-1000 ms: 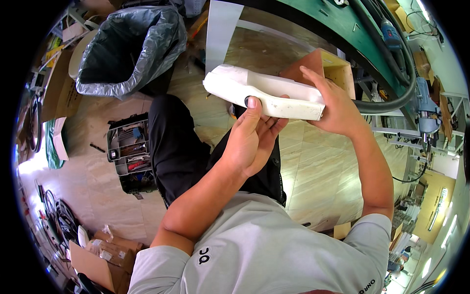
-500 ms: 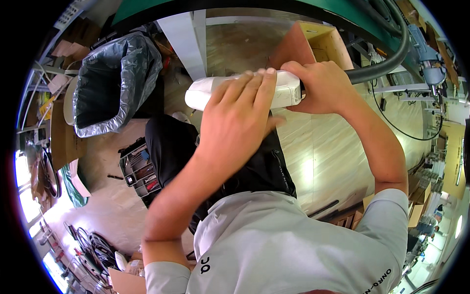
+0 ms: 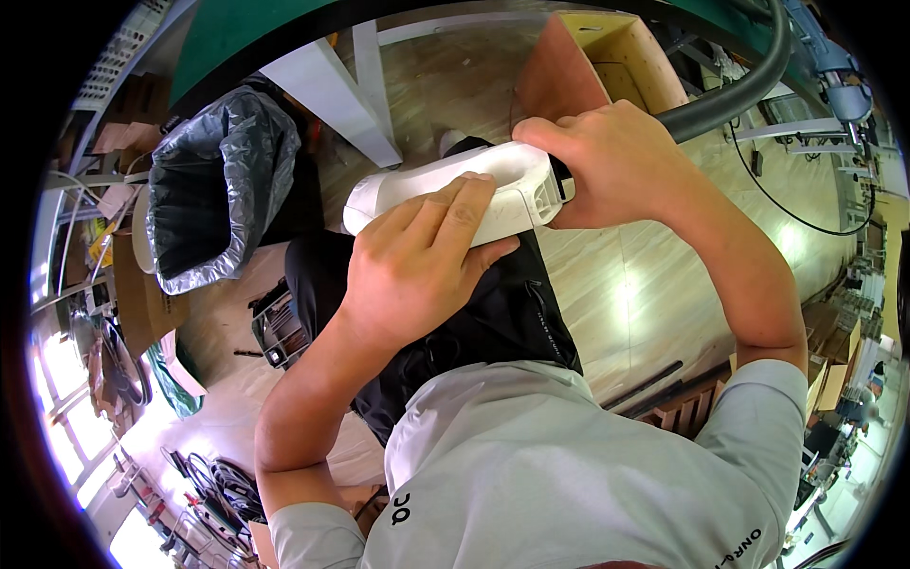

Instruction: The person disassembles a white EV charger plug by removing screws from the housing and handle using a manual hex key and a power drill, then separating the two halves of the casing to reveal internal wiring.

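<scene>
A long white plastic housing (image 3: 517, 211) with a rounded left end and a recessed upper face lies across my two hands, above my lap. My left hand (image 3: 412, 251) grips its near side, fingers laid over the edge and thumb along the lower side. At the ribbed right end, my right hand (image 3: 611, 161) is closed, with its thumb by the top corner. A thick black cable (image 3: 730, 109) runs behind that hand, and a black piece shows between hand and housing. The right fingers are mostly hidden underneath.
A lined waste bin (image 3: 227, 190) stands at left. Ahead are a green-topped bench (image 3: 246, 43) with a white leg (image 3: 336, 100) and a wooden box (image 3: 569, 71). A tool tray (image 3: 280, 327) lies on the floor beside my leg. A blue-grey tool (image 3: 834, 62) hangs at far right.
The white housing has turned, showing more of its recessed upper face. My left hand has shifted down and left along it, its thumb now against the near side. My right hand remains at the right end.
</scene>
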`<state>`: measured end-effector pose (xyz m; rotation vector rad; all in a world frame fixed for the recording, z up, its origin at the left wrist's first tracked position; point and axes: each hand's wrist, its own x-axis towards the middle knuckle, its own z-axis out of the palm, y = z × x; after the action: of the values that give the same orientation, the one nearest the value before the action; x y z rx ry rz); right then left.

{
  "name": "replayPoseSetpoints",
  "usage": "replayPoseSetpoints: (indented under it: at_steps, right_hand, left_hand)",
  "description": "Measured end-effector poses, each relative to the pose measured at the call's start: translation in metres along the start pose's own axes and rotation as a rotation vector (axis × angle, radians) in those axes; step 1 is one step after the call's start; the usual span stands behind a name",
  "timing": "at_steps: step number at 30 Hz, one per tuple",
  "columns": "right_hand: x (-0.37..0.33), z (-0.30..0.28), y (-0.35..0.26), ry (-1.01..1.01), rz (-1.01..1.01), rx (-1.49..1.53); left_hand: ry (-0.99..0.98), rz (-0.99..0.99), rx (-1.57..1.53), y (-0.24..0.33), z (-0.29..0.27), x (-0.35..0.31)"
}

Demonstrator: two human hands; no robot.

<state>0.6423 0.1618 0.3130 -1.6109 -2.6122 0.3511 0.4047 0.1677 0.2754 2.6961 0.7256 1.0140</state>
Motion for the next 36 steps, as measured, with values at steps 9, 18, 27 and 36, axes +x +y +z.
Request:
replayPoseSetpoints:
  at_steps: [9,18,27,36]
  right_hand:
    - [-0.004,-0.004,-0.002,0.071,-0.067,0.007]
    - [-0.004,-0.003,-0.001,0.063,-0.079,0.019]
    - [0.009,0.0,-0.005,-0.029,0.084,-0.068]
    - [0.009,0.01,0.004,-0.037,0.073,-0.035]
  left_hand:
    - [0.014,0.056,0.026,0.001,-0.007,0.0]
    - [-0.007,0.061,0.036,0.003,-0.012,-0.003]
    - [-0.248,-0.094,0.154,0.006,-0.004,0.032]
    - [-0.541,0.042,0.389,0.004,-0.01,0.055]
